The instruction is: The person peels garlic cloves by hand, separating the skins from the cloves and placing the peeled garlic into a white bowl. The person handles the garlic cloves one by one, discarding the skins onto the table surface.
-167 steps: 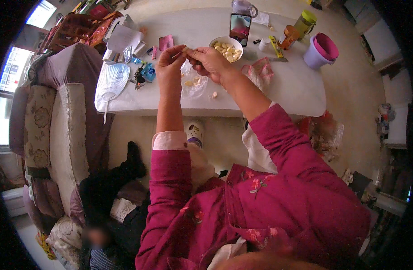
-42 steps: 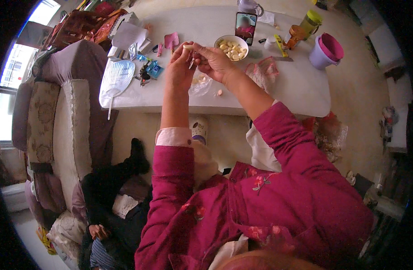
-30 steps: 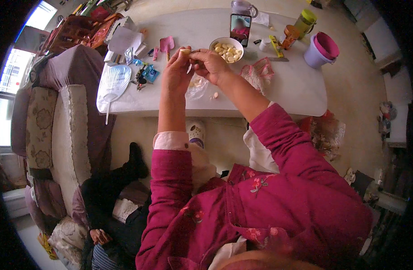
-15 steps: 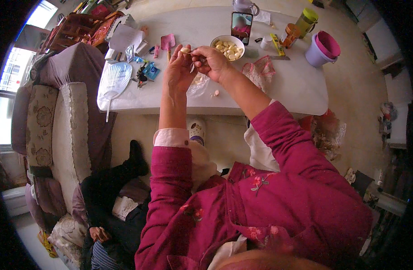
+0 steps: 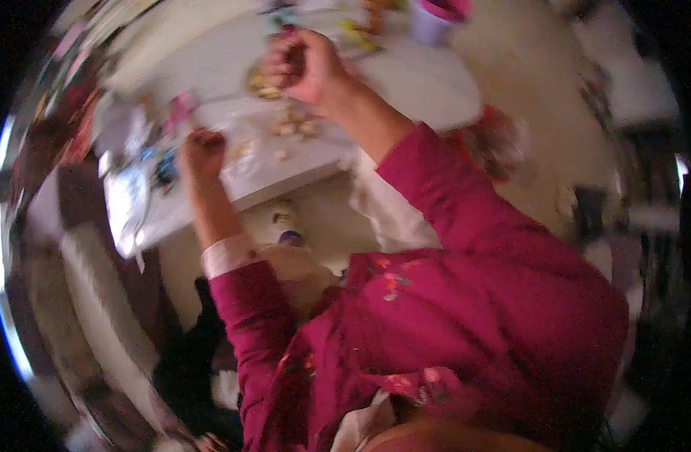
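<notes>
Motion smears the whole view. My left hand (image 5: 202,154) hangs above the table's near left side, its fingers curled in. What it holds, if anything, is too blurred to see. My right hand (image 5: 306,69) is raised farther off and to the right, closed like a fist beside the bowl of peeled garlic cloves (image 5: 262,83), covering part of it. Nothing can be made out inside its fingers. Between my forearms, a loose pile of pale garlic pieces (image 5: 296,123) lies on the white table (image 5: 406,98), with a clear plastic bag (image 5: 242,151) to its left.
A lilac bucket (image 5: 432,26) with a pink one in it stands at the far right. At the left lie a pink scoop (image 5: 182,107), blue packets (image 5: 165,164) and a pale fan (image 5: 127,200). A sofa (image 5: 97,294) and a person in dark clothes (image 5: 195,361) are at lower left.
My hands were together at a garlic clove and are now apart, the left one nearer me, the right one by the bowl. The whole view has swung, shifting the table left and tilting it.
</notes>
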Demonstrator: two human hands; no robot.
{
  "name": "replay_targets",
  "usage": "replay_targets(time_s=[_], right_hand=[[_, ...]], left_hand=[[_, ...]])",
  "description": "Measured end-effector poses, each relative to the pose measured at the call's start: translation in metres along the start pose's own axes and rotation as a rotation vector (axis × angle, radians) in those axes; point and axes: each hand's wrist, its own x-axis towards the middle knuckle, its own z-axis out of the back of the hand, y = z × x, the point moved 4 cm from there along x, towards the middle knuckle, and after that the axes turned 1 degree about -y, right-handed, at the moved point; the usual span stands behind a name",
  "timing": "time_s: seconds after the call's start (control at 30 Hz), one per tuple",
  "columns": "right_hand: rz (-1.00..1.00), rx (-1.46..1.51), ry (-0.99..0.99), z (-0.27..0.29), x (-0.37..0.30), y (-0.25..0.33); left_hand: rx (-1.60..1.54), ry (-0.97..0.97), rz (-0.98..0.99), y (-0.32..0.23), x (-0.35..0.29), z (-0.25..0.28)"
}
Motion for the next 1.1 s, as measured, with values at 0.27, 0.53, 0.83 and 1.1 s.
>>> replay_targets(time_s=[0.27,0.53,0.83,1.1], right_hand=[[0.372,-0.227,-0.356,0.131,-0.200,0.195],[0.701,-0.596,-1.092,0.305,-0.365,0.295],[-0.096,-1.790,-1.587,0.383,-0.379,0.304],[-0.227,-2.239,-1.514,0.378,-0.433,0.346]], left_hand=[[0.133,0.291,0.153,0.037,0.000,-0.071],[0.148,0.177,0.196,0.065,0.027,-0.047],[0.085,-0.031,0.075,0.105,0.014,-0.095],[-0.037,0.059,0.086,0.108,0.026,-0.106]])
